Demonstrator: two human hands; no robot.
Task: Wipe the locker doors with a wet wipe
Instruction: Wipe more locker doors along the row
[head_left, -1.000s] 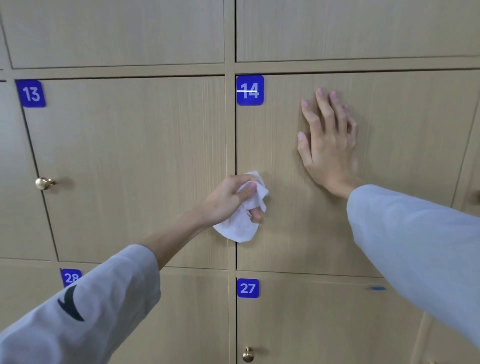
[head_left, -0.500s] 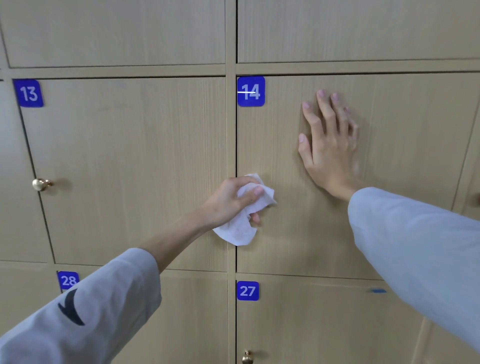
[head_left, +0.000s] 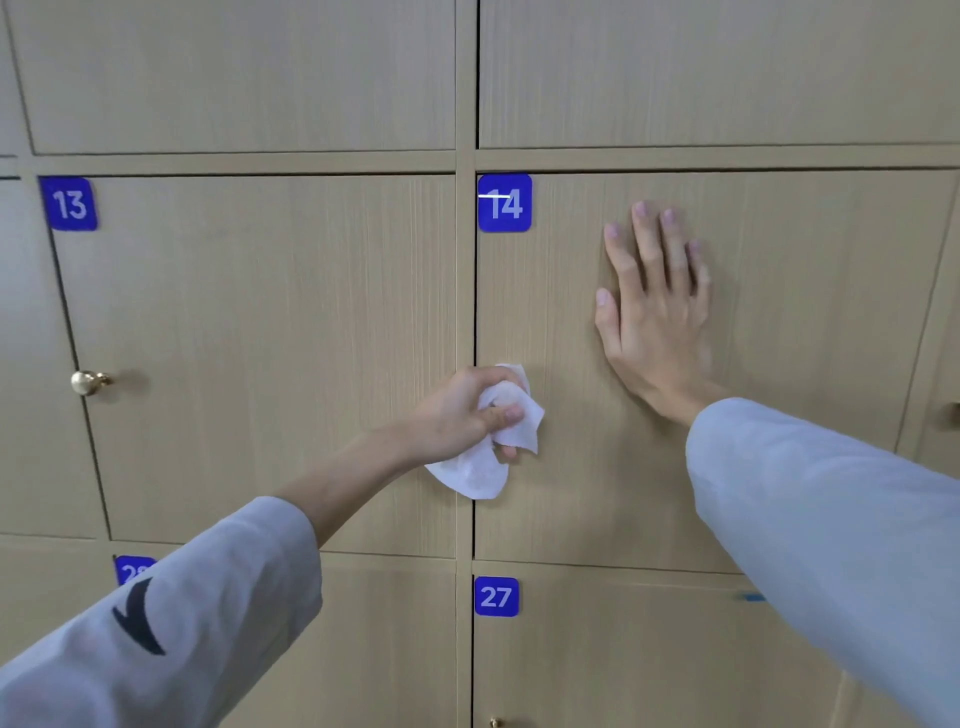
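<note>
At frame centre the left hand (head_left: 462, 410) grips a crumpled wet wipe (head_left: 485, 457) (hanging lower left) against locker door 14 (head_left: 571, 493), where the right hand (head_left: 652, 317) presses flat, fingers pointing up.

a locker room or shared storage area, the kind found in a gym, school or workplace.

a wall of light wood-grain locker doors (head_left: 260, 338) fills the view, set in a grid with narrow frame strips between them. square blue number plates sit at the doors' upper left corners: 13 (head_left: 69, 203), 14 (head_left: 504, 203) and 27 (head_left: 496, 596), with another partly hidden behind a sleeve. a small round brass knob (head_left: 87, 382) sits at the left edge of door 13.
</note>
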